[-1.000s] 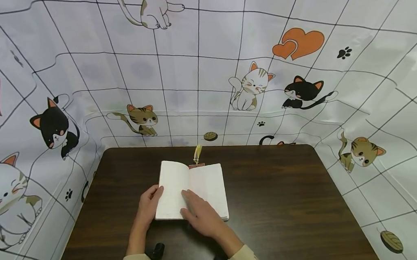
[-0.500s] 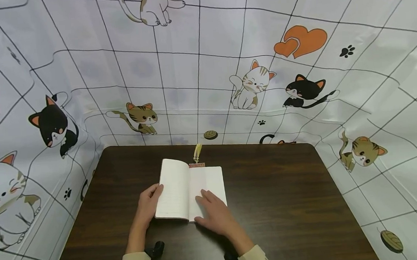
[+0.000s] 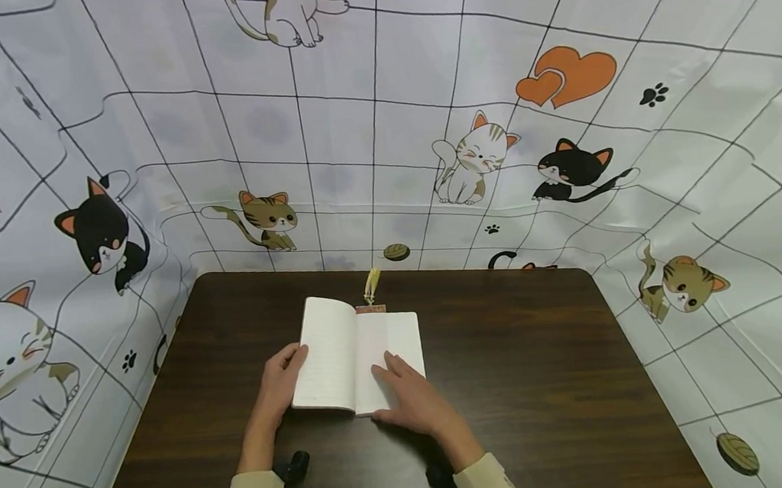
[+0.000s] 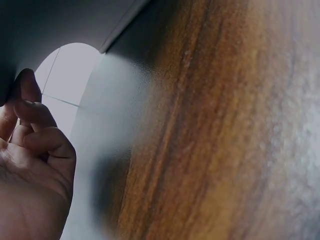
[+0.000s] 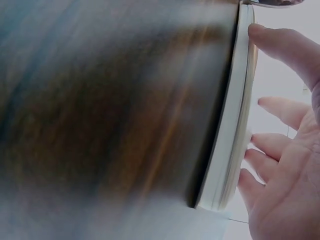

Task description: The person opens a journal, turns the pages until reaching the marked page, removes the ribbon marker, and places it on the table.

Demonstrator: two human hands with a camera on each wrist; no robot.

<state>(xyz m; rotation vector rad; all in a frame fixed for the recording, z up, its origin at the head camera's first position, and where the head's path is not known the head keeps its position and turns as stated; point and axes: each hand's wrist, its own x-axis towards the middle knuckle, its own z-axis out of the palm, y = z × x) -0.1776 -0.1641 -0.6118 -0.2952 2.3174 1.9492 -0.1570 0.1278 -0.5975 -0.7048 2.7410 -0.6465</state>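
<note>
An open notebook (image 3: 327, 356) with white, faintly lined pages lies on the table. My left hand (image 3: 279, 383) grips the left edge of its left half, thumb on the page and fingers curled underneath. In the left wrist view, the dark underside of the cover (image 4: 65, 20) is lifted off the tabletop, above my left hand (image 4: 37, 160). My right hand (image 3: 413, 399) rests on the lower right page with its fingers spread. From the right wrist, the thick page block (image 5: 232, 125) appears edge-on beside my right hand (image 5: 285, 160), whose fingers are extended and hold nothing.
A reddish tab (image 3: 371, 309) with a yellow tassel (image 3: 372, 284) sticks out past the notebook's top edge. The dark wooden table (image 3: 511, 372) extends on both sides. A white sheet (image 3: 327, 126) with cat drawings hangs behind and at the sides.
My right hand has slid rightward from near the notebook's middle onto the right page, and the left page now lies further left of the fold. My left hand has kept its grip.
</note>
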